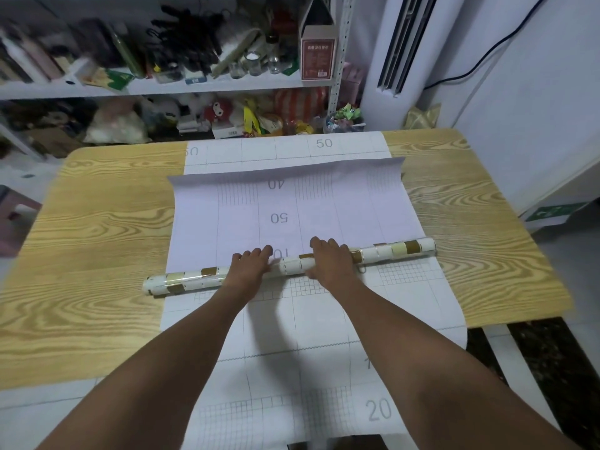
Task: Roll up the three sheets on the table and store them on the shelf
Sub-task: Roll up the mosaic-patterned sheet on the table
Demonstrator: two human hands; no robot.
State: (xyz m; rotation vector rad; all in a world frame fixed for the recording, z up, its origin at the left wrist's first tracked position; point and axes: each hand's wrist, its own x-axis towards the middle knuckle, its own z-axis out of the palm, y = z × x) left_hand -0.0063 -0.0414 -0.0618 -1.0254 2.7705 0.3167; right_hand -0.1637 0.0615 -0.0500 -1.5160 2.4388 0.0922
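Note:
A sheet (292, 203) lies partly rolled on the wooden table (97, 228); its flat part shows a pale grid with numbers. The rolled part (389, 251) is a long tube with a white, cream and brown tile pattern, lying slantwise across the table. My left hand (251, 264) and my right hand (329, 259) press palm-down on the middle of the roll, fingers stretched forward over it. Under it lies another grid-backed sheet (324, 358) that hangs over the near table edge. The far edge of the top sheet curls up slightly.
A white metal shelf (194, 86) stands behind the table, crowded with jars, bottles, a red box (318, 56), bags and toys. A white air conditioner column (399, 50) stands at the back right. A pink stool (13, 219) sits to the left.

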